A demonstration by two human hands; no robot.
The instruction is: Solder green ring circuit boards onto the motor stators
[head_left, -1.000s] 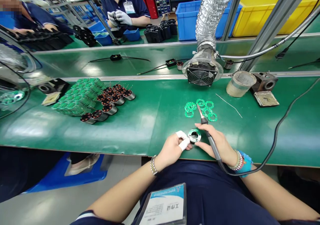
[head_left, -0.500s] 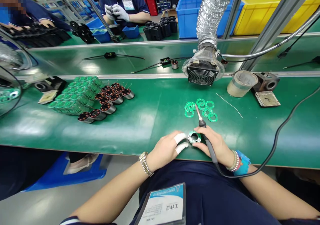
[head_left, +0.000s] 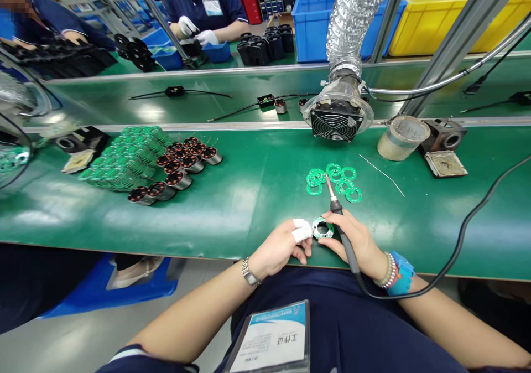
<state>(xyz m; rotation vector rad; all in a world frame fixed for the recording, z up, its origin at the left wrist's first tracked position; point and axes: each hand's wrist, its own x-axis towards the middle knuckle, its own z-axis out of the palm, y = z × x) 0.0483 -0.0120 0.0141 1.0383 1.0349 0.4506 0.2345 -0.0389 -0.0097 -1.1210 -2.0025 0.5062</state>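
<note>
My right hand (head_left: 359, 240) is closed around a soldering iron (head_left: 347, 245), whose tip points away from me toward loose green ring-shaped circuit boards (head_left: 335, 175). Its thumb and forefinger also steady a round part topped by a ring-shaped circuit board (head_left: 322, 221) near the table's front edge. On that part's left side is my left hand (head_left: 286, 243), with white coverings on thumb and forefinger. Those two fingertips are pressed together at the board's rim; anything between them is too small to make out. The other fingers curl beneath.
Copper-wound motor stators (head_left: 178, 179) and stacked green boards (head_left: 124, 157) stand at left. A fume fan (head_left: 335, 124) hangs ahead. Solder wire (head_left: 381, 175), a tape roll (head_left: 403, 138) and an iron stand (head_left: 446, 146) lie right. The iron's cable (head_left: 460, 240) crosses my right forearm. A co-worker (head_left: 203, 8) sits opposite.
My left thumb and forefinger have closed from apart to pinched at the board's rim. My right hand and the iron have hardly moved. Parts on the strip behind have shifted left; the co-worker's hands have lowered.
</note>
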